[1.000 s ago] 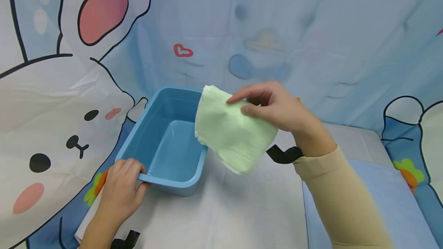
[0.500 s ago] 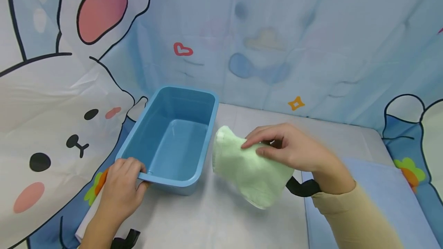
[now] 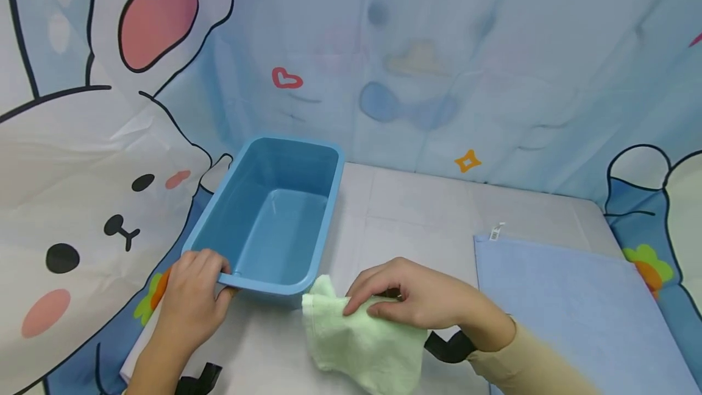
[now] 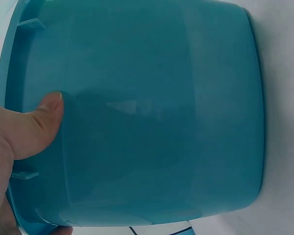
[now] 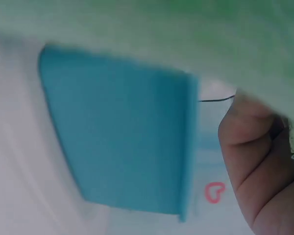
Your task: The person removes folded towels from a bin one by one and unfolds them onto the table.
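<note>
A blue plastic basin (image 3: pixel 285 224) stands on the white surface, its inside bare. My left hand (image 3: pixel 194 300) grips its near left corner, fingers over the rim and thumb below. In the left wrist view the thumb (image 4: pixel 49 105) presses on the basin's outer wall (image 4: pixel 137 122). My right hand (image 3: pixel 411 294) pinches a pale green towel (image 3: pixel 367 340) between thumb and fingers, to the right of the basin's near end. The towel hangs down from the fingers, one corner overlapping the basin's near edge in the head view. It fills the top of the right wrist view.
A light blue cloth (image 3: pixel 570 303) with a small white tag (image 3: pixel 496 231) lies flat on the right. The white tabletop (image 3: pixel 417 212) shows between it and the basin. Behind hangs a blue curtain (image 3: pixel 493 66) printed with cartoon animals.
My right hand has carried the green towel from beside the basin's far right rim down toward the near edge, swinging right and then back left. My left hand and the basin have stayed put.
</note>
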The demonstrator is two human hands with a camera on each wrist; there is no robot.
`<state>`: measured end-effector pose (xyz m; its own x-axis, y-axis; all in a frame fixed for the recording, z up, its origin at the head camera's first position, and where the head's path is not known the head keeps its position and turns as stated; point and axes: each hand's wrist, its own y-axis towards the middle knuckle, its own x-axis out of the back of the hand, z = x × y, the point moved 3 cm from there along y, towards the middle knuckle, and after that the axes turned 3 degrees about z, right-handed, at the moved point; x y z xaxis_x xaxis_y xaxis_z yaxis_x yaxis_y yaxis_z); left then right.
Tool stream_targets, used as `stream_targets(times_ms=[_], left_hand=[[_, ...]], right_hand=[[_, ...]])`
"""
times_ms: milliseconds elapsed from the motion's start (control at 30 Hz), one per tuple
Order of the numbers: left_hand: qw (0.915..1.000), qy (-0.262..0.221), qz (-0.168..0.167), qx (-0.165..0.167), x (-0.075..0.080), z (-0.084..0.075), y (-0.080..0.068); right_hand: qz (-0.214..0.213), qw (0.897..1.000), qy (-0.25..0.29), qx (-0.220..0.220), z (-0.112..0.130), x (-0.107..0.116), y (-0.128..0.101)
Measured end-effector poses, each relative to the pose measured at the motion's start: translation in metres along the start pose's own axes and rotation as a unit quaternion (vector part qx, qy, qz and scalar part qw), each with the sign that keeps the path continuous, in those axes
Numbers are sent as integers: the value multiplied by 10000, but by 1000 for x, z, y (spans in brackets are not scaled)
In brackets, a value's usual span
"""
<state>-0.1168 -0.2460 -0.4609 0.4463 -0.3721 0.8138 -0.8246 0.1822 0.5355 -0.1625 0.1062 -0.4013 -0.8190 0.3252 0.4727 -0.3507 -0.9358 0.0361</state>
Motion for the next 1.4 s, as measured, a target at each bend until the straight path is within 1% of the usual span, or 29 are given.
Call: stream_targets(times_ms=[67, 133, 233, 333, 433, 500, 600, 767, 1033, 1200, 1400], left_hand=[[10000, -4, 18, 31, 0, 0, -1], [10000, -6, 32, 48, 0, 0, -2], [10000, 10, 29, 39, -1, 0, -2], [10000, 24, 2, 2, -1, 0, -2], [10000, 24, -21, -24, 0, 0, -2], [10000, 23, -29, -23, 0, -1, -2], [10000, 20, -35, -9, 1, -1, -2], [10000, 32, -10, -1, 1, -1, -3], [10000, 67, -6, -71, 0, 0, -2], [9999, 88, 63, -24, 0, 0, -2], [9996, 209, 196, -41, 1, 0, -1]], right_hand=[[-19, 9998, 166, -88, -15, -3, 4], [-129, 9990, 248, -349, -36, -3, 7], [-432, 9961, 146, -749, -74, 5, 9], [-873, 9901, -35, -1095, -111, 18, 9], [-1321, 9813, -175, -1391, -142, 32, 6], [-1513, 9756, -221, -1577, -159, 41, 5], [-1645, 9688, -304, -1830, -178, 52, 6], [-1685, 9612, -366, -2153, -195, 68, 10], [-1868, 9476, -494, -2542, -212, 85, 15], [-2002, 9382, -592, -2760, -217, 90, 18], [-2088, 9256, -978, -3003, -216, 91, 23]])
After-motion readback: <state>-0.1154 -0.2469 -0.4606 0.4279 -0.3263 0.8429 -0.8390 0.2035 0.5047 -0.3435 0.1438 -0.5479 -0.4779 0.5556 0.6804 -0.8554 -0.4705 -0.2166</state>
